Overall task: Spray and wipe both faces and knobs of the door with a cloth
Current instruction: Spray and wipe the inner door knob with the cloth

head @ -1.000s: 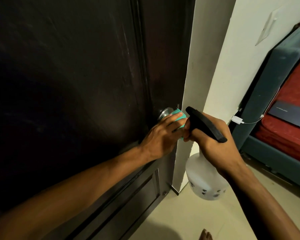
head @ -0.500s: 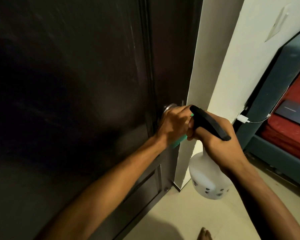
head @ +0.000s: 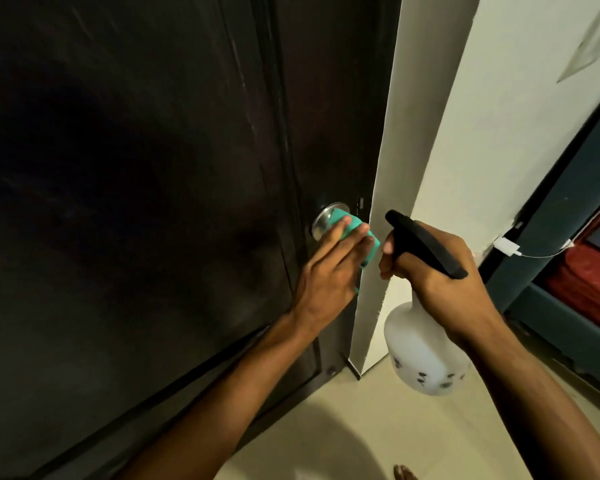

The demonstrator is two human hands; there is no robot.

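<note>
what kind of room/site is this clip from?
Most likely a home, at a bedroom doorway: a dark wooden door with a round metal knob, a painted wall, and what looks like a bed with red bedding beside a plugged-in charger.

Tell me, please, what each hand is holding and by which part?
The left hand holds the green cloth wrapped over the door knob. The right hand grips the spray bottle by its neck, under the black trigger head.

A single head-worn wide-angle camera looks forward and down from close range at the dark brown panelled wooden door (head: 136, 202), its round silver metal knob (head: 323, 220) near frame centre and the pale tiled floor (head: 378, 427) below.
</note>
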